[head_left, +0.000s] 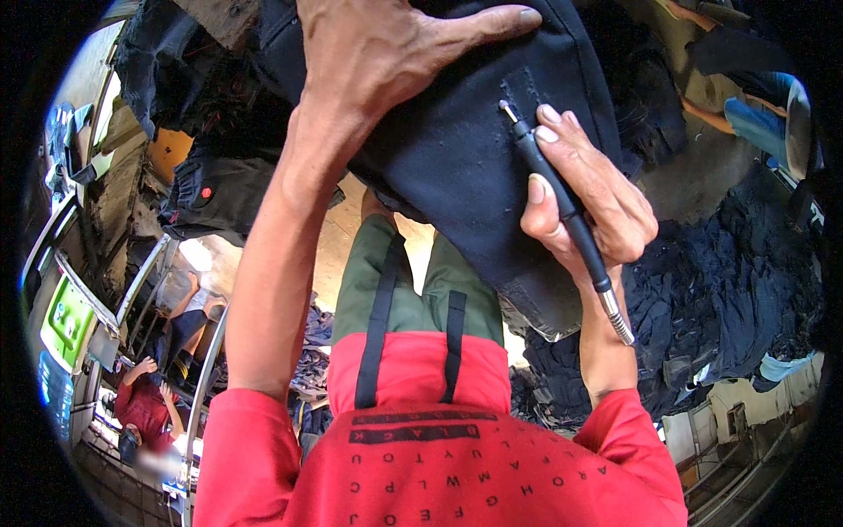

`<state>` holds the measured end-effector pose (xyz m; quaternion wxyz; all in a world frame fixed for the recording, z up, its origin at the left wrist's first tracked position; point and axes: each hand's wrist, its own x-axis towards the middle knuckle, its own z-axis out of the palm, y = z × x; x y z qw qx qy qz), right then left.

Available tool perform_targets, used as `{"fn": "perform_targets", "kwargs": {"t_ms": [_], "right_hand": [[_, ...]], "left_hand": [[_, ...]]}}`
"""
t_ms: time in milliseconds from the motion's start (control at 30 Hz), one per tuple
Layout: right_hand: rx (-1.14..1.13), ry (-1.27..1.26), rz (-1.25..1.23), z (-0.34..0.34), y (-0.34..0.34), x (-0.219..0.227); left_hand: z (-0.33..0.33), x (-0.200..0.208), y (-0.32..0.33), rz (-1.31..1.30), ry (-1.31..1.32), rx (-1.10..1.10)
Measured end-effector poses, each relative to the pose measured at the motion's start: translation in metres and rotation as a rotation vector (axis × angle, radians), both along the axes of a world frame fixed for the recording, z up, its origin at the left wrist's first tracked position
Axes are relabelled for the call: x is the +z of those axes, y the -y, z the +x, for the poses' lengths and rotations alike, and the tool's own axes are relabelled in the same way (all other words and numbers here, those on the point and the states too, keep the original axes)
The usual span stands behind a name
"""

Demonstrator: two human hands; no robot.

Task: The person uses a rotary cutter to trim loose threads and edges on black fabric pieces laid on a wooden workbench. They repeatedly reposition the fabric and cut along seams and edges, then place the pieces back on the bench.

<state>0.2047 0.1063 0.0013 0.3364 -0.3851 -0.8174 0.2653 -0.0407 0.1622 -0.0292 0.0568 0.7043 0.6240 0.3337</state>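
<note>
Heaps of dark clothing (738,290) are spread along the right side of the workplace, their separate pieces hard to make out where they merge into shadow. At the lower left, a co-worker in red (145,404) is seen small and bent by the lens. Near the top centre, a black garment (439,158) is held out above the wearer's green trousers (360,272); its upper end is cut off by the frame, and whatever supports it is hidden. A slim black pen-like tool (571,211) is gripped between the thumb and curled fingers of the right hand (606,198), its metal tip just beside a frayed rectangular patch (519,86); whether cloth is touched cannot be told. Over the garment, the left hand (373,39) is laid with thumb spread wide; its fingers are cropped, so any hold cannot be judged.
</note>
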Motion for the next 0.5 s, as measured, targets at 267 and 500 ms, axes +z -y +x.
{"fn": "perform_targets", "kwargs": {"t_ms": [267,500], "right_hand": [[-0.064,-0.005,0.026,0.0003,0.0009,-0.0040],[-0.086,-0.010,0.016,0.0021,0.0019,-0.0046]], "left_hand": [[0.0007,0.0014,-0.0004,0.020,-0.012,0.002],[0.0016,0.0033,0.0009,-0.045,-0.042,0.022]]}}
